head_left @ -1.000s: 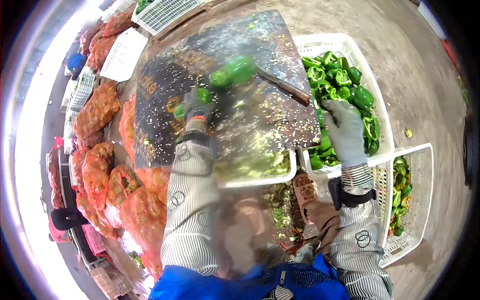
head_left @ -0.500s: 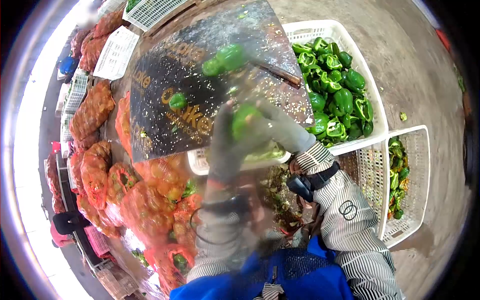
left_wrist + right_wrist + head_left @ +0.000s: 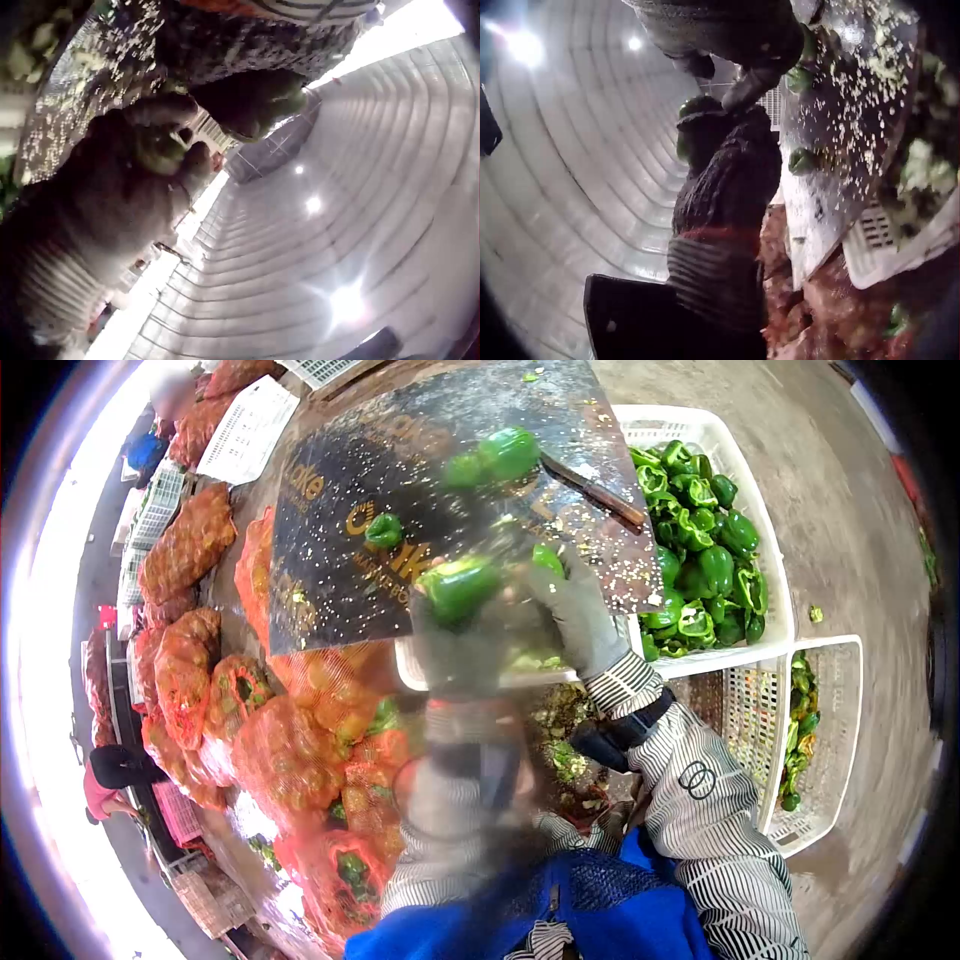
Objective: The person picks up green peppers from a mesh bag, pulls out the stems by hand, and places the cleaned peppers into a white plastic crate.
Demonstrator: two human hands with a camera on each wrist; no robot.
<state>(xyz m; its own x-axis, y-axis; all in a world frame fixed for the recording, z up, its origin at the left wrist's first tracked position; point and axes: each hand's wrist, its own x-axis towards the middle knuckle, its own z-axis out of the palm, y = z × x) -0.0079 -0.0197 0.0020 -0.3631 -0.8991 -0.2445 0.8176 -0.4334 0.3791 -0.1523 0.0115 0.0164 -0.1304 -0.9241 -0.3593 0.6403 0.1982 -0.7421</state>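
My left hand (image 3: 455, 645), gloved in grey and blurred in the head view, holds a green bell pepper (image 3: 460, 590) over the near side of the dark board (image 3: 330, 590). The pepper's pale end is turned up. Close to its right, my gloved right hand (image 3: 580, 610) pinches a small green pepper piece (image 3: 547, 558); the left wrist view shows that piece (image 3: 161, 150) between thumb and fingers. Farther back on the board lie a whole green pepper (image 3: 508, 453) and a blurred green one (image 3: 463, 470) beside it. A small green piece (image 3: 383, 531) lies to the left.
A wooden-handled knife (image 3: 600, 495) lies at the board's right, among scattered seeds. Beside it stands a white basket (image 3: 775, 490) of cut green peppers. Another white crate (image 3: 845, 760) holds scraps. Under the board's near edge is a white tub (image 3: 412, 668). Red mesh sacks (image 3: 290, 760) crowd the left.
My right hand has left the basket and come to the pepper in my left hand, then drawn slightly rightward with a small piece. My left hand has lifted off the board's left side.
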